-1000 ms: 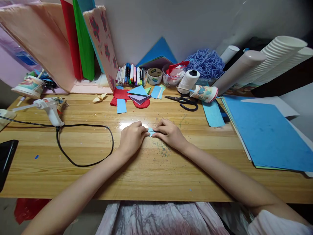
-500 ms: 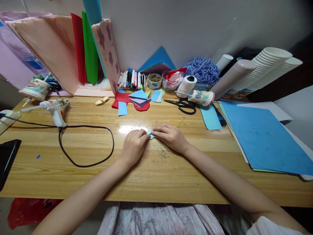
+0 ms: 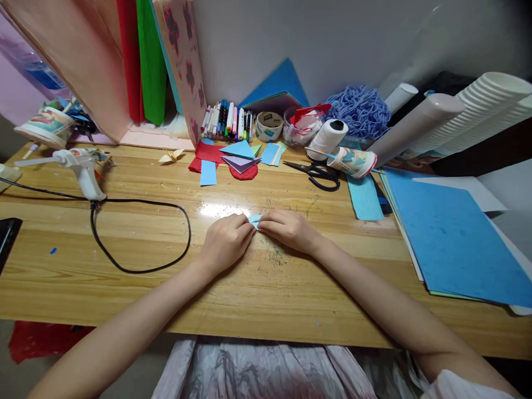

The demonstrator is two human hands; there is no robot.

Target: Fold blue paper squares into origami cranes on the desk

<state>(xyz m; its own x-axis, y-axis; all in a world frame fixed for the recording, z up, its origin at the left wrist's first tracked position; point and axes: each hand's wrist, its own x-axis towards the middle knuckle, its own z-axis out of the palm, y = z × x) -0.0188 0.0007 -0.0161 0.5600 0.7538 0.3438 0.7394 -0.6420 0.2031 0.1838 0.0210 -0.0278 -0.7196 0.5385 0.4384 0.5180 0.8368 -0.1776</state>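
A small light-blue piece of paper (image 3: 254, 219) lies between my two hands at the middle of the wooden table. My left hand (image 3: 228, 239) pinches its left side with thumb and fingers pressed together. From the other side, my right hand (image 3: 290, 229) grips the right part with its fingers closed. Folds show in the paper, but the fingertips cover much of it. Beyond the hands are a folded purple paper (image 3: 241, 164), a blue paper strip (image 3: 208, 173) and red crepe paper (image 3: 244, 173). Black scissors (image 3: 319, 176) rest to their right.
At the left a white glue gun (image 3: 85, 172) stands with its black cable (image 3: 188, 221) looped on the table. Large blue sheets (image 3: 453, 233) lie at the right. Along the wall are markers (image 3: 228, 119), tape (image 3: 269, 126), blue yarn (image 3: 355, 113) and stacked paper cups (image 3: 477, 116).
The camera view has tilted and shifted slightly. Both hands stay on the small blue paper, which has turned a little between the fingers; its near edge now looks folded.
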